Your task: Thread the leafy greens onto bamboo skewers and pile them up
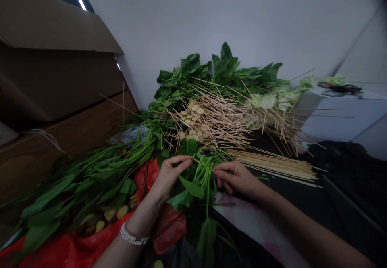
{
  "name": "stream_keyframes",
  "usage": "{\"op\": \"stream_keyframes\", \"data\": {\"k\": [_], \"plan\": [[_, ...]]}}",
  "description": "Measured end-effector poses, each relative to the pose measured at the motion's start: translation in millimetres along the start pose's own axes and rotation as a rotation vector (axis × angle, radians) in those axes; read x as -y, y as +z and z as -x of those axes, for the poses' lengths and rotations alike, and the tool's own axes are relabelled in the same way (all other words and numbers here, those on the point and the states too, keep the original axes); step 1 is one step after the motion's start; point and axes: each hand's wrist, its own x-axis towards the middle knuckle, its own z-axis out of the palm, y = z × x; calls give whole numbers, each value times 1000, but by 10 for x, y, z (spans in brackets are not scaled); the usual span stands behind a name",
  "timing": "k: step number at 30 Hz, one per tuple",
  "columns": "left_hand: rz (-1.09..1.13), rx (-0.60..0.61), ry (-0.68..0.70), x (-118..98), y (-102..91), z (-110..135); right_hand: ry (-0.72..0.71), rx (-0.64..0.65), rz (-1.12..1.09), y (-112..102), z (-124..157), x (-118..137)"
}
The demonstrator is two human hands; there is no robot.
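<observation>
Leafy green stems hang between my two hands, with a thin bamboo skewer running across them. My left hand, with a beaded bracelet at the wrist, pinches the skewer at the left of the stems. On the other side, my right hand has thumb and forefinger pinched on the skewer by the stems. Long leaves droop below both hands. Just behind lie skewers with pale round slices, piled together. Loose bamboo skewers lie in a bundle right of my right hand.
More leafy greens spread at the left, over a red plastic bag with cut pieces. Skewered greens lean against the white wall. Skewers of pale leaves rest at right. A cardboard box stands left; black plastic lies right.
</observation>
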Motion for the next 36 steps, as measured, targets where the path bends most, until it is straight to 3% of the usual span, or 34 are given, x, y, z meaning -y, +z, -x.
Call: {"op": "stream_keyframes", "data": {"k": [16,27,31,34,36], "plan": [[-99,21,53,26,-33,-22,14,13,-13,23,-5,-29],[-176,92,-28,-39,40,59,18,17,-60,122,-14,-78],[-121,138,-35,-40,19,36,-3,30,-80,21,-4,-46],[-71,203,-44,-23,3,7,-32,114,-165,-153,26,-23],[-173,244,53,4,19,12,-20,188,-262,-261,67,-4]]}}
